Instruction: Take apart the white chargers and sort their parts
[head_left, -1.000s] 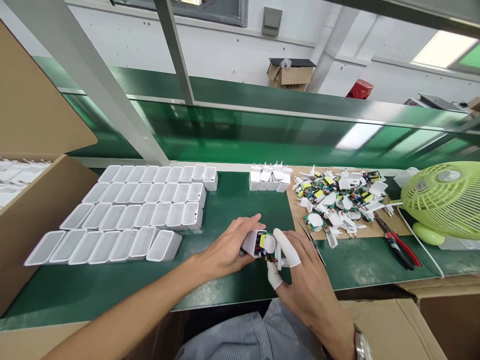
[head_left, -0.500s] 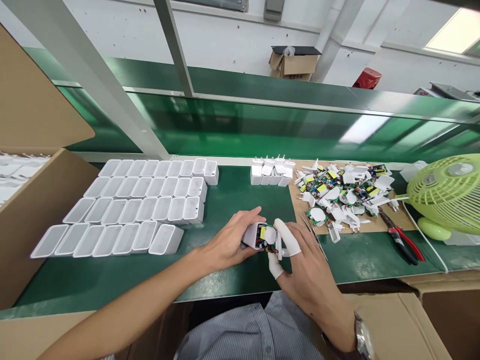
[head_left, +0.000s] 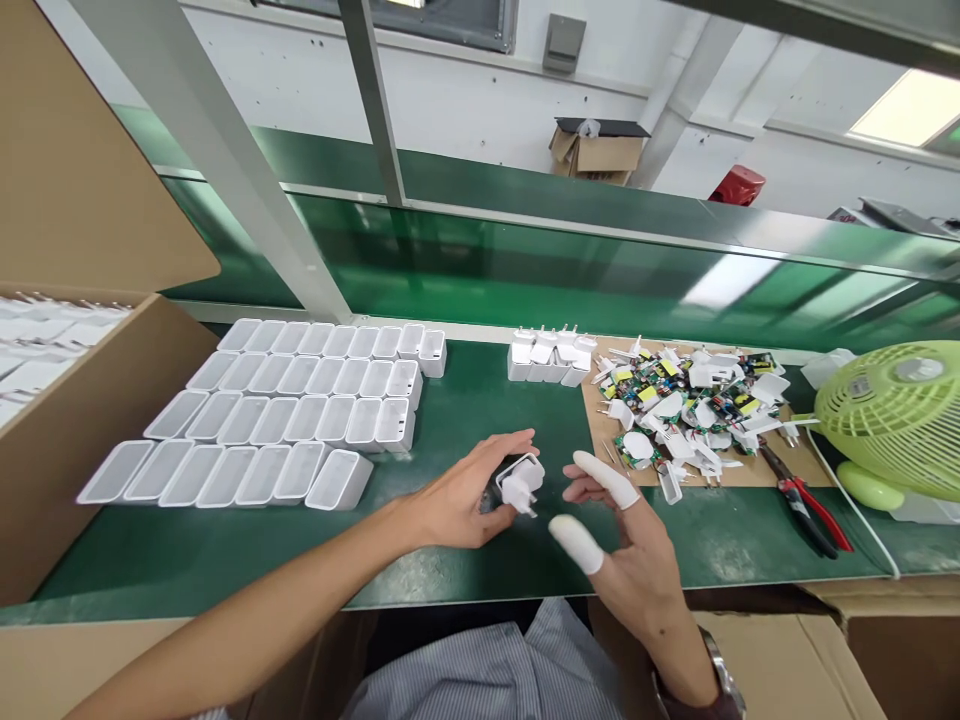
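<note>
My left hand (head_left: 469,492) grips a white plug adapter (head_left: 521,482), its plug end facing right and its housing partly hidden by my fingers. My right hand (head_left: 619,535) is just to the right, apart from the adapter, with thumb and fingers spread. White finger cots cover its thumb and index finger. To the left, rows of open white plastic housings (head_left: 289,420) stand on the green bench. A small block of white adapters with plugs (head_left: 551,358) sits behind my hands.
Circuit boards with white plug caps (head_left: 694,400) lie heaped on cardboard at the right. Red-and-black pliers (head_left: 806,500) and a green fan (head_left: 892,410) are beyond them. A cardboard box (head_left: 97,430) of white parts stands far left, a metal post (head_left: 247,180) behind.
The circuit board that showed between housing and cap is now inside the housing, with the plug cap at its opening. My right hand has let go and moved right, its fingers spreading.
</note>
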